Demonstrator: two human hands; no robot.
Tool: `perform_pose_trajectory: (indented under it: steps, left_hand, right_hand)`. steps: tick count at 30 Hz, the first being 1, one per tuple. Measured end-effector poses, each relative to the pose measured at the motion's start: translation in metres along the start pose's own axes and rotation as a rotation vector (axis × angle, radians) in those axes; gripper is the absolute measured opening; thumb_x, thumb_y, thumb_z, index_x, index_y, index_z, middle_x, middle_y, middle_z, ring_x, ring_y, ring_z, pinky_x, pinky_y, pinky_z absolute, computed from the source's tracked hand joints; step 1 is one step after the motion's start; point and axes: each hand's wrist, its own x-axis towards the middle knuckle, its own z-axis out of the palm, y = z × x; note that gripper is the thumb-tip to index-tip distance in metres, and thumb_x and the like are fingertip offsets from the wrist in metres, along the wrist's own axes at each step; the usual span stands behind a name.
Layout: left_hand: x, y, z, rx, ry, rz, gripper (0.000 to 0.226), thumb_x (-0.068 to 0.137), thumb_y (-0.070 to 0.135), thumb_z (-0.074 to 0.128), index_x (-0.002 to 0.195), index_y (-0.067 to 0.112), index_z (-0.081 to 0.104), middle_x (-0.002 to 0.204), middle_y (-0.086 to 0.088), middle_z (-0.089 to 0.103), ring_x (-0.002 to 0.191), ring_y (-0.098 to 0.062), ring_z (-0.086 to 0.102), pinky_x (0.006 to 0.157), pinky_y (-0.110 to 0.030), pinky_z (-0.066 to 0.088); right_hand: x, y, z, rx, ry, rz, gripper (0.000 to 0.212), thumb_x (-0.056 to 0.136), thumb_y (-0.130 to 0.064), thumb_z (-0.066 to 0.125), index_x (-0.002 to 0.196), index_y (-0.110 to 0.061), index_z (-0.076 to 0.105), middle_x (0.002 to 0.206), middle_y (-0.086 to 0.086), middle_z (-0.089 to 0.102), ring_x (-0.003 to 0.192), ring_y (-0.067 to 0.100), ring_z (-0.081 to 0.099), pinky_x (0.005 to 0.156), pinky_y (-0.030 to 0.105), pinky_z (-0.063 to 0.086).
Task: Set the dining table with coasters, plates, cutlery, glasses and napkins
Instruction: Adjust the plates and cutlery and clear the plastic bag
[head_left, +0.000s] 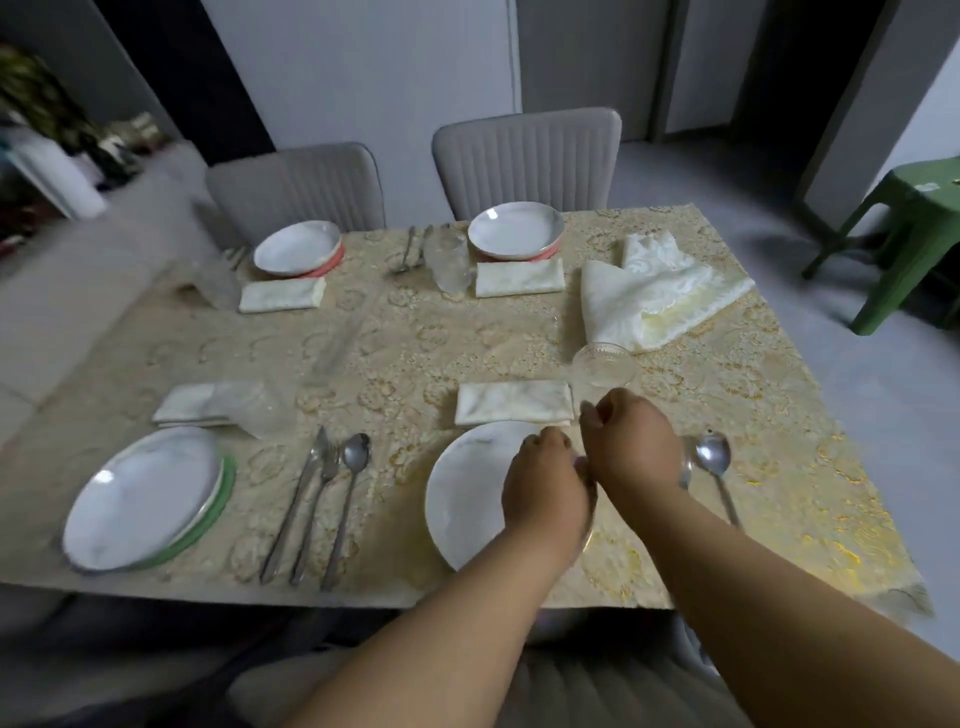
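Four places are laid on a gold floral tablecloth (415, 338). My left hand (545, 483) hovers knuckles-up over the near right white plate (467, 493), its fingers hidden beneath it. My right hand (631, 441) is curled beside it, thumb against forefinger, with nothing visible in it. Just beyond lie a folded napkin (514, 402) and a clear glass (605, 364). A spoon (714, 457) lies right of my wrist. The near left plate (140, 499) sits on a green coaster (221, 509), with cutlery (322, 499) beside it.
Two far plates (296, 247) (514, 231) have napkins, glasses and cutlery by them. A loose heap of lace napkins (649, 291) lies at the right. Two grey chairs (298, 192) (527, 161) stand behind the table, a green stool (904, 228) to the right.
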Motion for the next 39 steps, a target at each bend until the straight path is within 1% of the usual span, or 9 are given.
perform_pose_trajectory:
  steps: [2,5,9,14,17,22,27,30,39]
  left_hand:
    - [-0.006,-0.019,-0.025,-0.028,0.061,-0.036,0.026,0.095,0.029,0.052,0.117,0.015,0.053,0.118,-0.003,0.058,0.106,-0.020,0.057,0.080,-0.025,0.039]
    - [-0.018,-0.049,-0.062,-0.063,0.153,-0.129,0.026,0.095,0.028,0.052,0.119,0.017,0.054,0.120,-0.002,0.055,0.106,-0.021,0.057,0.078,-0.025,0.040]
    - [-0.041,-0.090,-0.108,-0.085,0.246,-0.215,0.029,0.093,0.024,0.053,0.122,0.018,0.054,0.124,-0.001,0.055,0.108,-0.020,0.058,0.078,-0.024,0.044]
    - [-0.083,-0.147,-0.165,-0.091,0.351,-0.281,0.026,0.092,0.023,0.053,0.116,0.014,0.056,0.117,-0.004,0.056,0.102,-0.022,0.059,0.078,-0.027,0.046]
    - [-0.112,-0.187,-0.197,-0.110,0.388,-0.342,0.029,0.093,0.027,0.054,0.120,0.017,0.052,0.123,-0.002,0.052,0.108,-0.019,0.056,0.079,-0.024,0.041]
    - [-0.160,-0.259,-0.251,-0.093,0.470,-0.347,0.033,0.092,0.026,0.058,0.123,0.015,0.051,0.125,-0.005,0.053,0.111,-0.022,0.057,0.082,-0.025,0.043]
    - [-0.184,-0.331,-0.300,-0.060,0.502,-0.371,0.032,0.094,0.029,0.055,0.123,0.017,0.051,0.126,-0.006,0.054,0.110,-0.024,0.057,0.086,-0.029,0.047]
    - [-0.180,-0.362,-0.317,-0.069,0.500,-0.374,0.029,0.094,0.027,0.054,0.120,0.015,0.053,0.124,-0.007,0.056,0.107,-0.023,0.058,0.086,-0.031,0.049]
    - [-0.117,-0.415,-0.345,-0.084,0.454,-0.364,0.026,0.096,0.021,0.049,0.118,0.011,0.057,0.120,-0.006,0.060,0.107,-0.023,0.057,0.078,-0.025,0.039]
  right_hand:
    - [-0.012,-0.023,0.007,0.070,-0.042,-0.047,0.029,0.092,-0.035,0.049,0.076,-0.013,0.057,0.072,0.002,0.057,0.070,0.024,0.055,0.057,0.028,0.034]
    - [-0.034,-0.057,0.015,0.148,-0.090,-0.086,0.032,0.093,-0.035,0.049,0.070,-0.012,0.052,0.064,0.001,0.054,0.062,0.022,0.052,0.050,0.028,0.029]
    - [-0.068,-0.101,0.031,0.202,-0.186,-0.145,0.033,0.094,-0.033,0.048,0.074,-0.008,0.059,0.067,0.009,0.061,0.064,0.025,0.057,0.060,0.034,0.044]
    - [-0.126,-0.163,0.050,0.278,-0.265,-0.191,0.031,0.091,-0.032,0.051,0.072,-0.009,0.058,0.065,0.007,0.059,0.068,0.029,0.057,0.057,0.031,0.037]
    - [-0.170,-0.201,0.061,0.320,-0.292,-0.222,0.028,0.090,-0.029,0.050,0.075,-0.008,0.061,0.066,0.007,0.060,0.065,0.025,0.057,0.057,0.029,0.040]
    - [-0.243,-0.262,0.089,0.376,-0.365,-0.236,0.032,0.093,-0.037,0.049,0.078,-0.012,0.061,0.065,0.007,0.063,0.065,0.026,0.061,0.066,0.032,0.049]
    - [-0.299,-0.305,0.122,0.420,-0.345,-0.224,0.028,0.094,-0.035,0.050,0.077,-0.014,0.058,0.066,-0.001,0.058,0.063,0.016,0.054,0.055,0.026,0.037]
    - [-0.310,-0.318,0.137,0.393,-0.336,-0.200,0.028,0.095,-0.036,0.049,0.078,-0.015,0.058,0.067,-0.002,0.057,0.062,0.012,0.051,0.052,0.024,0.033]
    - [-0.262,-0.352,0.187,0.360,-0.287,-0.050,0.031,0.092,-0.029,0.050,0.082,-0.003,0.062,0.074,0.011,0.063,0.063,0.021,0.053,0.057,0.026,0.036]
